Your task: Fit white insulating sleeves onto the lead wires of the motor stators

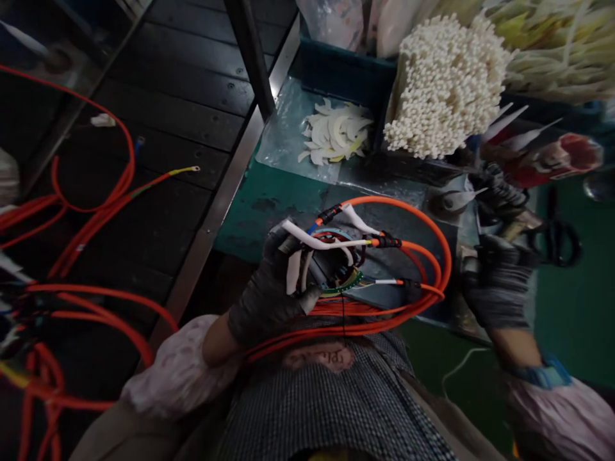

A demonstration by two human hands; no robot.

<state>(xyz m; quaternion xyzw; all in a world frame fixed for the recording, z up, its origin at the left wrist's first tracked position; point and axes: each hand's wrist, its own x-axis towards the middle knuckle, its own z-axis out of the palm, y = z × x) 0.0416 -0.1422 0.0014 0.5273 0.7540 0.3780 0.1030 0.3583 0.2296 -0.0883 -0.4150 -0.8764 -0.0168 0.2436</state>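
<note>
The left hand (276, 282) gripped the wired ring assembly (330, 266) at the green workbench (240, 221), likely fragile, best held by its rim (356, 282), with springy orange cables (447, 244); over the workbench, the right hand (502, 282) had an unclear grip

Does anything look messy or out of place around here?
Slightly: a small white piece lies loose on the dark slats, and dark smudges mark the green tabletop. Nothing looks clearly broken.

Ahead of the torso (327, 400), leftward, the gloved left hand (273, 285) grips with bent fingers; the gloved right hand (502, 278) reaches forward, well right of it.
</note>
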